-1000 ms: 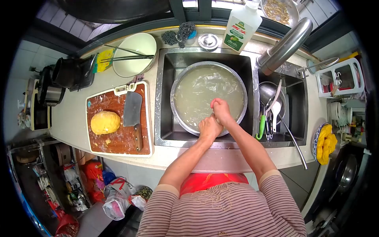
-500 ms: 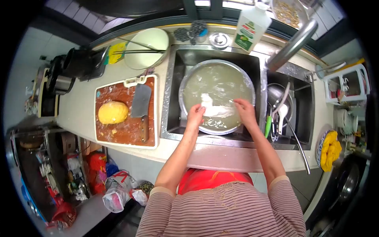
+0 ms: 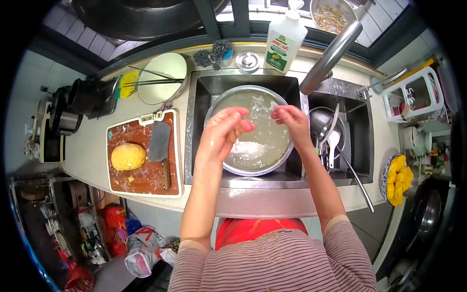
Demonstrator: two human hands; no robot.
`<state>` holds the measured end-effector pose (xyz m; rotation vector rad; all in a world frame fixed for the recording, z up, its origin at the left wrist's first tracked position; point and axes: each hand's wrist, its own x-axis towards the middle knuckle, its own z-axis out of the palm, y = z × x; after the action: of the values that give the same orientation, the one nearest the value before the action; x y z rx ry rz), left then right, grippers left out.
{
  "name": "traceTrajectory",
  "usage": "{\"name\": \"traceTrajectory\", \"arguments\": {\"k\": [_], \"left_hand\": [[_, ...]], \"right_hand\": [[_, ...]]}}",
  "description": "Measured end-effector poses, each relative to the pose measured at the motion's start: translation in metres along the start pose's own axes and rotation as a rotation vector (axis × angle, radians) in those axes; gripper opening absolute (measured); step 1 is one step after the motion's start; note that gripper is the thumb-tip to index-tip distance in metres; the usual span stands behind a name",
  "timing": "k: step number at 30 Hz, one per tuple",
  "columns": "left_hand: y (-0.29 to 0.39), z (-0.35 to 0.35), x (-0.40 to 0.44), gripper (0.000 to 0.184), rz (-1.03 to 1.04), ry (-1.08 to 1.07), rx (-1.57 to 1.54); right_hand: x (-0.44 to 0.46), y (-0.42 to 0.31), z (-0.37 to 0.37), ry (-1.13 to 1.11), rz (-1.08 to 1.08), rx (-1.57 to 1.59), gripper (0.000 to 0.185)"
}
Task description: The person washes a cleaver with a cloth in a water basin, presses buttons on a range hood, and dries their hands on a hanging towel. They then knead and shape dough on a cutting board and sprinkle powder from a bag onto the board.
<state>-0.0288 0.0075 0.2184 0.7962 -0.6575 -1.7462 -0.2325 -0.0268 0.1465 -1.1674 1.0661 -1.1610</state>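
Observation:
Both my hands are raised over a round metal basin (image 3: 212, 113) of cloudy water standing in the left sink bowl. My left hand (image 3: 224, 130) has its fingers loosely bent and apart, with nothing seen in it. My right hand (image 3: 293, 124), also wet, has bent fingers and holds nothing that I can see. A soft white piece (image 3: 247, 149), perhaps cloth, lies in the water below my left hand; its exact kind is unclear. My forearms cover parts of the basin's rim.
On the left, a cutting board (image 3: 141, 189) carries yellow dough (image 3: 128, 156) and a cleaver (image 3: 159, 142). Behind are a pale bowl (image 3: 160, 92) with chopsticks and a white bottle (image 3: 286, 41). The faucet (image 3: 333, 56) leans in at right; utensils (image 3: 333, 141) fill the right bowl.
Both hands have risen out of the water, away from the white piece, which stays in the basin. The view has shifted slightly, so the counter appears further left and lower.

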Motion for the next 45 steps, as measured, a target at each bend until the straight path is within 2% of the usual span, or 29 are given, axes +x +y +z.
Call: {"name": "traceTrajectory", "arguments": {"k": [1,2,3,5,6,7,9,10,11,13,15,17,20,21,22,24,26,27,29,31,32,35,36,38,40,41,42,44,45], "left_hand": [[-0.014,-0.015,0.008,0.021,-0.084,0.077,0.161],[-0.041,-0.038,0.019,0.022,-0.176,0.147,0.320],[-0.066,-0.057,0.027,0.023,-0.270,0.210,0.476],[-0.098,-0.094,0.029,0.024,-0.024,0.255,1.008],[-0.104,-0.107,0.026,0.025,0.091,0.274,1.274],[-0.097,-0.105,0.025,0.027,-0.017,0.328,1.001],[-0.071,-0.077,0.031,0.031,-0.207,0.425,0.429],[-0.063,-0.063,0.030,0.044,-0.224,0.328,0.220],[-0.059,-0.054,0.032,0.049,-0.244,0.239,0.032],[-0.057,-0.041,0.030,0.058,-0.286,0.078,-0.335],[-0.057,-0.034,0.031,0.061,-0.282,0.068,-0.403],[-0.062,-0.031,0.034,0.057,-0.268,0.053,-0.471],[-0.073,-0.031,0.037,0.053,-0.236,0.099,-0.376],[-0.075,-0.032,0.037,0.050,-0.222,0.102,-0.366],[-0.079,-0.034,0.035,0.048,-0.199,0.121,-0.352],[-0.096,-0.050,0.030,0.037,-0.153,-0.029,-0.117],[-0.134,-0.078,0.018,0.027,-0.131,-0.201,1.226],[-0.128,-0.079,0.007,0.025,-0.032,-0.078,1.343],[-0.109,-0.065,-0.015,0.022,0.149,0.124,1.573],[-0.075,-0.062,-0.022,0.021,0.012,0.400,1.020],[-0.062,-0.063,-0.029,0.018,0.189,0.504,1.208],[-0.053,-0.080,-0.041,0.017,0.138,0.583,1.008],[-0.053,-0.080,-0.041,0.015,0.191,0.600,1.071],[-0.045,-0.068,-0.046,0.018,0.198,0.611,1.060],[-0.047,-0.069,-0.052,0.022,0.139,0.582,1.052],[-0.059,-0.074,-0.056,0.024,0.189,0.589,1.059],[-0.041,-0.060,-0.069,0.026,0.012,0.538,0.987],[-0.057,-0.086,-0.076,0.026,0.073,0.398,1.142],[-0.047,-0.089,-0.081,0.026,0.075,0.280,1.377]], "right_hand": [[0.003,0.007,-0.005,0.021,0.088,0.216,0.018],[0.003,0.021,-0.007,-0.018,0.206,0.087,0.020],[-0.004,0.039,-0.015,-0.078,0.155,-0.166,0.021],[0.001,0.064,-0.039,-0.195,0.013,-0.681,0.023],[0.010,0.068,-0.051,-0.079,0.134,-0.472,0.025],[0.010,0.039,-0.052,0.041,0.299,-0.241,0.024],[0.025,0.040,-0.068,0.226,0.167,-0.136,0.023],[0.030,0.030,-0.075,0.250,0.204,-0.022,0.024],[0.036,0.027,-0.081,0.316,0.168,0.035,0.026],[0.053,0.014,-0.097,0.428,0.096,-0.057,0.027],[0.075,0.001,-0.119,0.535,-0.029,-0.279,0.031],[0.100,-0.010,-0.138,0.634,-0.129,-0.303,0.031],[0.113,-0.028,-0.134,0.690,-0.132,-0.262,0.030],[0.112,-0.023,-0.132,0.665,-0.232,-0.200,0.029],[0.104,-0.022,-0.122,0.599,-0.217,-0.158,0.034],[0.077,-0.008,-0.088,0.531,-0.255,-0.230,0.031],[0.045,0.023,-0.056,0.254,-0.228,-0.612,0.030],[0.034,0.048,-0.052,0.001,-0.344,-0.710,0.029],[0.009,0.043,-0.028,-0.085,-0.155,-0.637,0.028],[0.004,0.054,-0.031,-0.035,-0.167,-0.641,0.028],[0.002,0.058,-0.031,-0.007,-0.225,-0.626,0.027],[-0.017,0.052,-0.029,-0.070,-0.108,-0.783,0.021],[-0.024,0.053,-0.025,-0.097,-0.054,-0.825,0.019],[-0.039,0.057,-0.014,-0.145,0.066,-0.917,0.016],[-0.058,0.067,0.008,-0.092,0.152,-0.777,0.020],[-0.069,0.064,0.027,-0.045,0.322,-0.668,0.023],[-0.085,0.069,0.042,-0.038,0.213,-0.615,0.026],[-0.105,0.043,0.080,-0.116,0.224,-0.648,0.023],[-0.112,0.045,0.094,-0.122,0.097,-0.765,0.023]]}}
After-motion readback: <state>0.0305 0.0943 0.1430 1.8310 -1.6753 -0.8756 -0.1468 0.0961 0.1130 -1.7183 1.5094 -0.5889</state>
